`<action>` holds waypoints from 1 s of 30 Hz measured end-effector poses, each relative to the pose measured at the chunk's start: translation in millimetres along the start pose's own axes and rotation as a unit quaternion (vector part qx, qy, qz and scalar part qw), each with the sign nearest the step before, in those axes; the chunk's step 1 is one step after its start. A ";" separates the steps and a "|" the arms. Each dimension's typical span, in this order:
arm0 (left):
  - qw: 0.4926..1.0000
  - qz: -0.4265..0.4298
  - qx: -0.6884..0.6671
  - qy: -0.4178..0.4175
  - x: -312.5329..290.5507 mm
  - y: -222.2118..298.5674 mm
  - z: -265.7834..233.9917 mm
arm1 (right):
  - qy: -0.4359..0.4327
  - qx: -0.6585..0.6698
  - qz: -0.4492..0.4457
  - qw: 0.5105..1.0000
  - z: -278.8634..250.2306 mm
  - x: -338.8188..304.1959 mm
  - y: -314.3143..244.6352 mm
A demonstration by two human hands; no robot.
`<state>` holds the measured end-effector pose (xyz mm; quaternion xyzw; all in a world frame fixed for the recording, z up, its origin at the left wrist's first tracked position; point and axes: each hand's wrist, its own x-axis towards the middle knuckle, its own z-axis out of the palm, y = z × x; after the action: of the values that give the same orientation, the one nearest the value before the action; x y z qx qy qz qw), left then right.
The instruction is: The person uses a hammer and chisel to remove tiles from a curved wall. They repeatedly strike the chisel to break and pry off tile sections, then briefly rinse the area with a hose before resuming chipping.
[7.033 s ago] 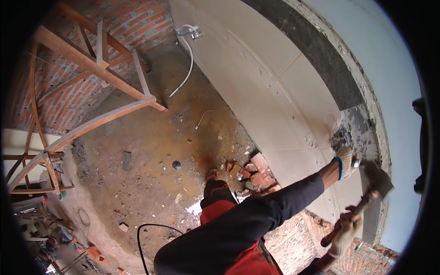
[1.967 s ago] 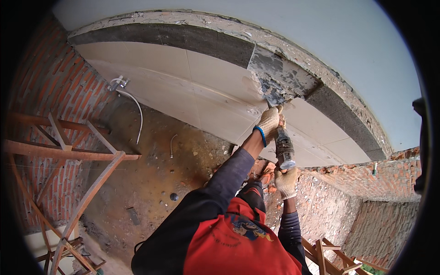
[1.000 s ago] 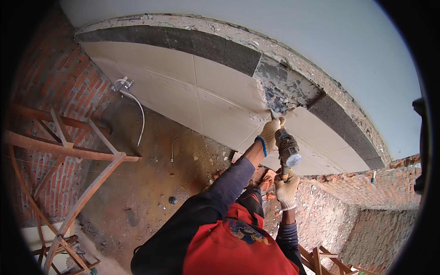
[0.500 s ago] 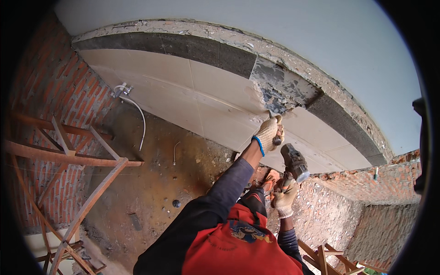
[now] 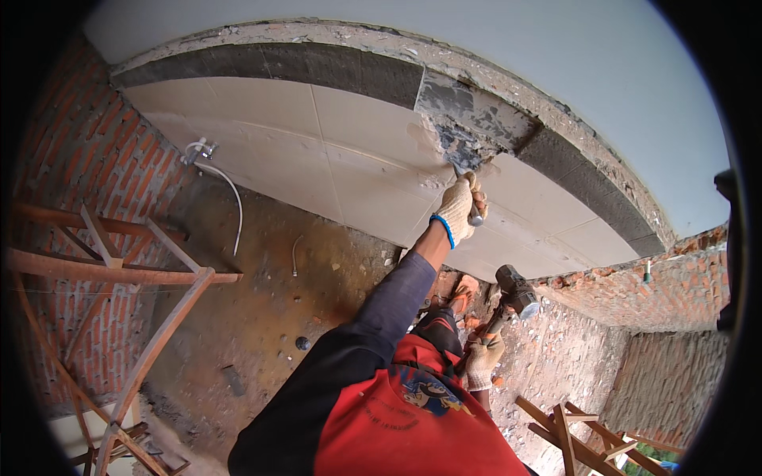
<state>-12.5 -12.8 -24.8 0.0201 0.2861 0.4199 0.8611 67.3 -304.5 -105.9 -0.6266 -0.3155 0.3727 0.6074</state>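
Observation:
My left hand (image 5: 458, 208), in a knitted work glove with a blue cuff, is closed around a metal chisel (image 5: 478, 214). The chisel's far end reaches the broken patch (image 5: 463, 147) in the beige wall tiles (image 5: 373, 186), where dark backing shows. Lower and to the right, my right hand (image 5: 482, 355), gloved too, grips the handle of a sledgehammer (image 5: 517, 292). The hammer's heavy dark head stands up above that hand, apart from the chisel. Dark grey border tiles (image 5: 341, 70) run along the top of the beige ones, with a gap above the broken patch.
Wooden trestles stand at the left (image 5: 159, 341) and lower right (image 5: 567, 432). A tap with a white hose (image 5: 230, 186) sticks out from the tiled wall. Rubble lies on the wet floor (image 5: 262, 293) around my foot (image 5: 463, 292). Bare brick walls (image 5: 87, 143) flank the space.
The hammer and my right hand have dropped down, away from the chisel. My left hand still holds the chisel at the broken patch. The whole view has shifted slightly.

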 end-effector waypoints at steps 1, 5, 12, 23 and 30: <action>1.000 0.001 0.024 -0.002 -0.3 0.9 2.4 | 0.014 0.013 0.005 1.000 -2.8 -1.1 1.1; 1.000 0.005 0.021 -0.009 0.1 1.1 7.9 | 0.024 0.029 0.013 0.999 -15.7 -7.7 6.8; 1.000 0.007 -0.002 -0.008 3.0 1.8 5.2 | -0.025 -0.016 0.062 0.998 -5.2 2.1 -7.8; 0.999 -0.021 0.010 0.025 5.7 9.4 13.5 | -0.024 -0.251 -0.152 0.956 38.3 55.7 -95.4; 0.998 0.015 0.021 -0.059 10.7 18.0 8.3 | -0.123 -0.286 -0.151 0.938 60.0 105.7 -71.9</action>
<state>-16.0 8.4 -18.0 0.0669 0.2432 0.4253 0.8692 75.6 -178.7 -42.2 -0.6682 -0.5717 0.2449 0.4082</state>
